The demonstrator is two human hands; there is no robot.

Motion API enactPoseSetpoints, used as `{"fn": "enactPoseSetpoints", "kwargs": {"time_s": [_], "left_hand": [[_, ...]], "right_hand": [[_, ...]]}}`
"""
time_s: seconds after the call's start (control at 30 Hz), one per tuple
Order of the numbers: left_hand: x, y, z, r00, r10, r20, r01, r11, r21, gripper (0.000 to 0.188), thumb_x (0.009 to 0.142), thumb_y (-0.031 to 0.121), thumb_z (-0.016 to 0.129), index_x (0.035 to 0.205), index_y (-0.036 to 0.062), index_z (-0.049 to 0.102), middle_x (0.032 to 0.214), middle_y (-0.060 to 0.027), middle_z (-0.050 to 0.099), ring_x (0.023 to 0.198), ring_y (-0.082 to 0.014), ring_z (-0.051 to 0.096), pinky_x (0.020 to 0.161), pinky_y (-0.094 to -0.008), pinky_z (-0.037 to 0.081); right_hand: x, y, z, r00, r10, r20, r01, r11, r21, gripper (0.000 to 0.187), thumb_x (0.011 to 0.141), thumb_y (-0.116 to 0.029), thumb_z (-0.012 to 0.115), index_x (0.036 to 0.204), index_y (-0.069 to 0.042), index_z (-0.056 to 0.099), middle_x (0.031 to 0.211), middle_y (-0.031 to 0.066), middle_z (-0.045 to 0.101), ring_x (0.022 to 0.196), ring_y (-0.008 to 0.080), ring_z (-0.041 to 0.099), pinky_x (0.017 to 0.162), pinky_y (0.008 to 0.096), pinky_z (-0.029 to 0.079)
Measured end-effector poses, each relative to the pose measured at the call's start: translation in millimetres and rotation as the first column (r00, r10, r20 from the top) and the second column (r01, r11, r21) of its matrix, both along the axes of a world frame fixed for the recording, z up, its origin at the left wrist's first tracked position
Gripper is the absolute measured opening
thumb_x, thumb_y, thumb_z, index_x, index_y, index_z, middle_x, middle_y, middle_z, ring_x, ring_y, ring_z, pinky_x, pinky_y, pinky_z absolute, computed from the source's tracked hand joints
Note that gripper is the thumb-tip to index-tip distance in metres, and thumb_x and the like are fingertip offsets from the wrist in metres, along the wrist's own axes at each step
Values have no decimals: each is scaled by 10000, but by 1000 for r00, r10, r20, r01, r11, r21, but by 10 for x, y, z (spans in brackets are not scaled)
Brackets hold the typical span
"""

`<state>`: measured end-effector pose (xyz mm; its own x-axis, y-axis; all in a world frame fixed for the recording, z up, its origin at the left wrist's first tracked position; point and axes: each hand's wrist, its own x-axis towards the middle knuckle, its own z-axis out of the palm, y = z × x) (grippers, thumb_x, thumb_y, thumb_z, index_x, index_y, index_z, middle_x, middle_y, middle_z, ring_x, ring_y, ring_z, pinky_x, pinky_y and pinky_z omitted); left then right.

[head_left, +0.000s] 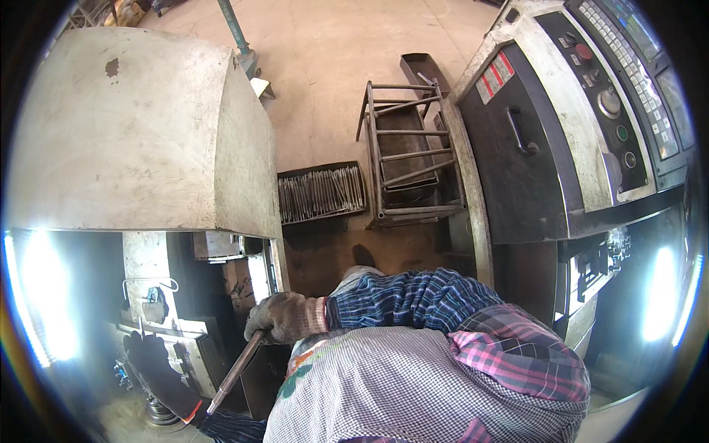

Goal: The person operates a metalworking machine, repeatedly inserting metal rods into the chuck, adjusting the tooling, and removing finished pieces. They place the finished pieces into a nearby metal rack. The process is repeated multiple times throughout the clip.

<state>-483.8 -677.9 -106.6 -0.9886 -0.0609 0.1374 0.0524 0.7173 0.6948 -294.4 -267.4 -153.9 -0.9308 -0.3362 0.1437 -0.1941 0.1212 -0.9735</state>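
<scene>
My right hand (279, 317), in a worn grey-brown knit glove, is closed round one end of a stepped metal shaft (238, 371). The shaft slants down and left, its narrow pale end near my left wrist. My left hand (161, 375), in a dark glove, reaches inside the lit machine at lower left. Its fingers are curled round a thin metal rod (141, 325), whose tip shows above them; the rest is hidden by the glove. Just beneath that hand is a round, ringed metal machine part (159, 410).
A pale machine cover (125, 133) stands at left. To the right is another machine with a dark door (517, 148) and a control panel (607, 103). On the floor ahead are a tray of several metal shafts (321, 193) and a metal rack (413, 136), with a long dark bin (426, 72) behind.
</scene>
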Motion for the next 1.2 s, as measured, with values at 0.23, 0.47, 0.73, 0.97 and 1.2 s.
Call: {"fn": "enactPoseSetpoints", "kwargs": {"time_s": [0.23, 0.47, 0.73, 0.97, 1.2], "left_hand": [[206, 438, 276, 990, -67, -122, 72, 997, 33, 365, 1010, 280, 569, 1240, -4, 567, 1064, -103, 631, 910, -196, 621, 715, -316, 533], [441, 411, 251, 997, -29, 73, -33, 690, 723, 340, 1025, 310, 557, 1244, 50, 562, 1027, -42, 599, 836, -155, 587, 684, -285, 500], [278, -514, -205, 984, -175, 14, 162, 935, 314, 478, 997, 393, 606, 1355, 81, 553, 1158, -51, 612, 969, -179, 597, 825, -340, 517], [380, -383, -112, 997, -60, 46, 32, 883, 468, 487, 982, 386, 627, 1328, 48, 568, 1125, -51, 605, 976, -175, 586, 854, -359, 513], [345, -224, -29, 988, -89, 128, 5, 841, 541, 430, 973, 278, 633, 1313, 30, 542, 1013, -40, 575, 876, -157, 562, 760, -309, 524]], "right_hand": [[-45, -11, -3, 1000, -7, 5, 7, 998, 60, 223, 821, -140, 711, 1038, -111, 757, 985, 108, 725, 970, 312, 674, 865, 432, 521], [-27, -29, 45, 997, 58, 58, -61, 997, 50, 228, 826, -136, 712, 1049, -122, 756, 1006, 108, 725, 974, 316, 672, 866, 431, 519], [-40, -52, 48, 989, 89, 116, -97, 993, 67, 254, 801, -107, 700, 1047, -130, 759, 1001, 101, 724, 973, 313, 673, 863, 433, 521], [-41, -74, 33, 993, 80, 84, -87, 992, 87, 250, 800, -120, 702, 1041, -140, 763, 995, 96, 723, 983, 318, 674, 872, 437, 523], [-75, -65, 10, 993, 70, 91, -80, 991, 111, 252, 813, -143, 703, 1060, -145, 758, 1018, 98, 722, 1002, 315, 674, 884, 435, 519]]}}
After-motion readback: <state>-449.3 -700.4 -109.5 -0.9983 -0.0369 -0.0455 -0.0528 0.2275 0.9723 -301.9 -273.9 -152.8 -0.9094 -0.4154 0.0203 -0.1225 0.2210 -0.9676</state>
